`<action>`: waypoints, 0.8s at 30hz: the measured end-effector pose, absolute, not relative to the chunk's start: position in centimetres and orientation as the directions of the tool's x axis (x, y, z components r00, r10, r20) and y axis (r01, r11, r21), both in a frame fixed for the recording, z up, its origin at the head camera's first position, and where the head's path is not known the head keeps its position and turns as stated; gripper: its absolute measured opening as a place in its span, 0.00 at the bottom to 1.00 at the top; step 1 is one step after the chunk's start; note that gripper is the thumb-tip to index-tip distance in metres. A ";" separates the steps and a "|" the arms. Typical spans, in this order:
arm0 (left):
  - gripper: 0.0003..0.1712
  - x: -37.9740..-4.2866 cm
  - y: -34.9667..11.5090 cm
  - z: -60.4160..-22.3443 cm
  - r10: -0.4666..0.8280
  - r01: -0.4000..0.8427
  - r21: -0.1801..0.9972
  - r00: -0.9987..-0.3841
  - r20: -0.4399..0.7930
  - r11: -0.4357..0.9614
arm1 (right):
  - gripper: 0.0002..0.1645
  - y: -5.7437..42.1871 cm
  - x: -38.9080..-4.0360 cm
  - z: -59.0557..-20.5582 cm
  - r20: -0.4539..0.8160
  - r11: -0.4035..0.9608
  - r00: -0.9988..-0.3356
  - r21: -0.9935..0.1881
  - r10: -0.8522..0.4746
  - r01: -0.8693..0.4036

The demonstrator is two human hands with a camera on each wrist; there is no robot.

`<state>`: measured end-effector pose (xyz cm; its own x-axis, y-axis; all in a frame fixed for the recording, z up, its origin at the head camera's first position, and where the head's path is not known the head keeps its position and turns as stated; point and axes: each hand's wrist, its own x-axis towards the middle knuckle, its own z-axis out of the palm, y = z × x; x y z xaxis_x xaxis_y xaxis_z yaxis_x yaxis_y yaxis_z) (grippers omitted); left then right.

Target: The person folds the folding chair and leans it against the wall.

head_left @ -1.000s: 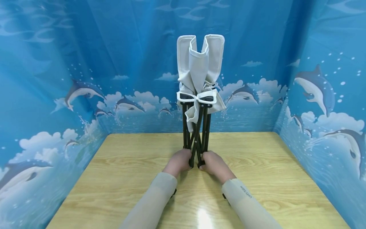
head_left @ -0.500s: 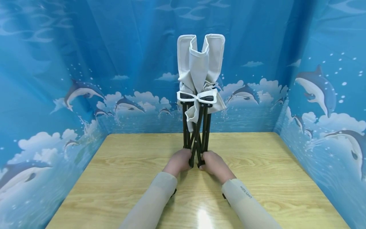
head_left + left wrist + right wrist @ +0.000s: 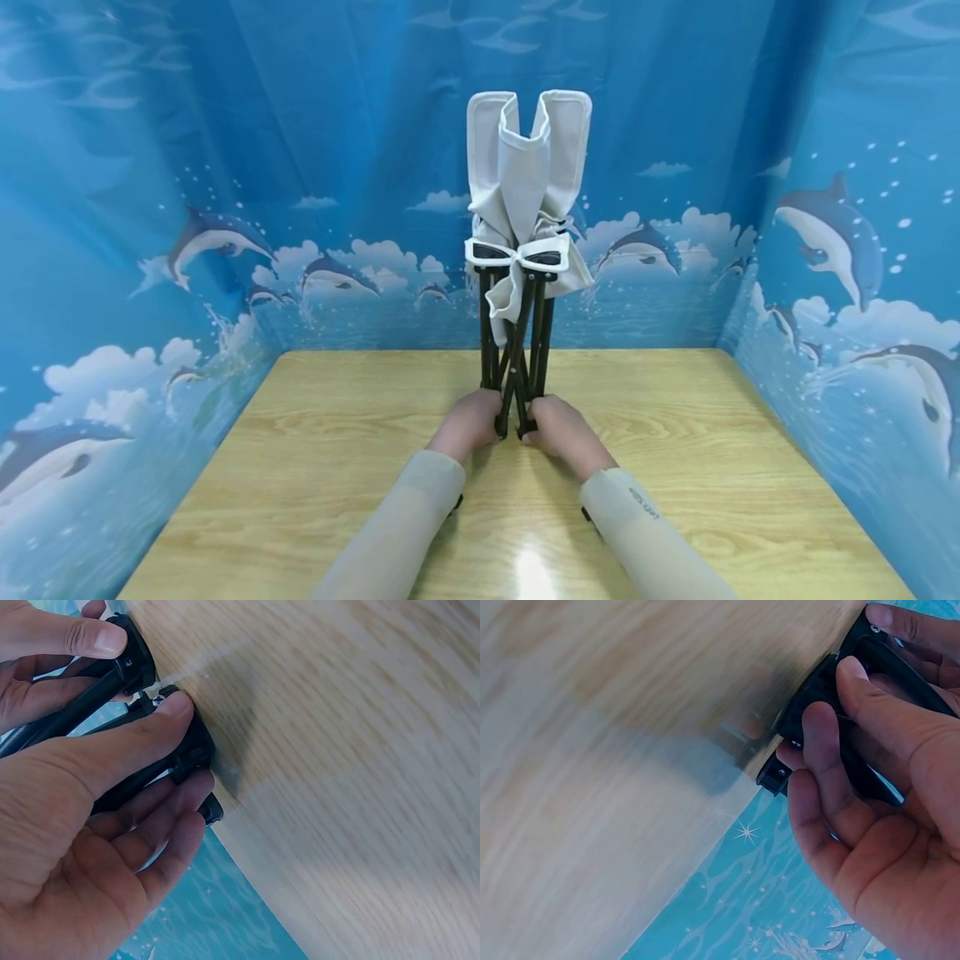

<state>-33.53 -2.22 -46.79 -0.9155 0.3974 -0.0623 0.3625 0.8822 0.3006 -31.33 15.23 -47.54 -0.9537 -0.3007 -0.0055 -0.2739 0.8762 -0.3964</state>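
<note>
A folded folding chair [image 3: 523, 179] stands upright in the middle of the table, its off-white fabric bunched at the top above dark crossed legs [image 3: 513, 367]. White-framed openings with dark mesh cross its front. Low down on the left, my left hand [image 3: 471, 419] grips a leg end; the left wrist view has the thumb and fingers pinching a black foot [image 3: 196, 742]. On the opposite side my right hand [image 3: 564, 429] holds another leg end, with its thumb and fingers around a black foot [image 3: 810, 697] in the right wrist view. Parts of the feet are hidden by the hands.
The light wood table [image 3: 360, 500] runs under both forearms. Blue curtains [image 3: 337, 125] printed with dolphins and clouds enclose it at the back, left and right. Bright glare lies on the tabletop near the front middle.
Both hands keep their hold on the leg ends and the chair stays upright in place. Only a very slight shift of the view shows.
</note>
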 end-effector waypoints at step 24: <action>0.13 -33.9 -2.2 -46.7 0.384 0.340 0.320 -0.919 -0.085 0.884 | 0.09 15.0 -31.8 -47.6 0.003 0.879 -0.956 -0.392 -0.293 -0.270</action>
